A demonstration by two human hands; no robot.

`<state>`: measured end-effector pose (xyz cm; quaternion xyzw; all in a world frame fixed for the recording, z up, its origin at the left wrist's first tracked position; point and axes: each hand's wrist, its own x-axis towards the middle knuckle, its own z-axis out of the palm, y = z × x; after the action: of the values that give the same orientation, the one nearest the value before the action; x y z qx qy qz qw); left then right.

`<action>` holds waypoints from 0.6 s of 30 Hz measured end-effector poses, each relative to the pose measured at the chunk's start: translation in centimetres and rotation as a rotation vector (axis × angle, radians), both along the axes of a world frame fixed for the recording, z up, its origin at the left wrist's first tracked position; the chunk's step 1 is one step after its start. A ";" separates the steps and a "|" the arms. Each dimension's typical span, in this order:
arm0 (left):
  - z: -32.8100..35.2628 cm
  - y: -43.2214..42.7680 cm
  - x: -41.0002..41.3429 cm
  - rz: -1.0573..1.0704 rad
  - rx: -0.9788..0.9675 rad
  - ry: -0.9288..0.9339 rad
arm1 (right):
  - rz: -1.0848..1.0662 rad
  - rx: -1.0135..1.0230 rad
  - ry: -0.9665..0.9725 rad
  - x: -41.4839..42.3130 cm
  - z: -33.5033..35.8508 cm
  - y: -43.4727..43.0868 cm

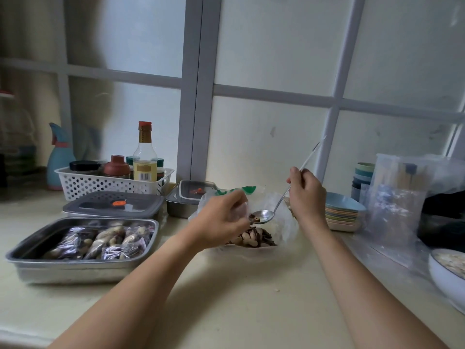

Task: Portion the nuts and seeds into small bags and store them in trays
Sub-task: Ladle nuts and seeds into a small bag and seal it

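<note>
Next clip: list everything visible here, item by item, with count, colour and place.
open steel tray: one, silver, near left
filled small bags: several, clear, inside that tray
lidded steel trays: two, grey lids, behind it
white perforated basket: one, white, back left
blue spray bottle: one, left of basket
pile of nuts and seeds: one, brown, centre
small clear bag: one, in left hand
long metal spoon: one, silver, above pile
stack of pastel plates: one, right
white bowl: one, right edge
left hand: pinches bag
right hand: grips spoon handle
</note>
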<state>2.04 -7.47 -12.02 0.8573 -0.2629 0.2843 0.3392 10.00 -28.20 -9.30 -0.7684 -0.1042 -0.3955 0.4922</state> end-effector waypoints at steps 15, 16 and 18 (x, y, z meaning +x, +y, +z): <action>-1.8 1.9 2.1 0.692 -0.084 0.515 | -0.134 -0.394 -0.180 0.5 -0.3 0.5; -1.7 1.9 2.0 0.677 -0.094 0.530 | -0.114 -0.380 -0.162 0.5 -0.3 0.5; -1.5 1.8 1.8 0.629 -0.161 0.543 | -0.071 -0.354 -0.116 0.5 -0.4 0.5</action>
<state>3.82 -5.67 -13.52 0.9103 0.1336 0.1576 0.3586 10.46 -27.70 -9.68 -0.8221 -0.1732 -0.4318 0.3281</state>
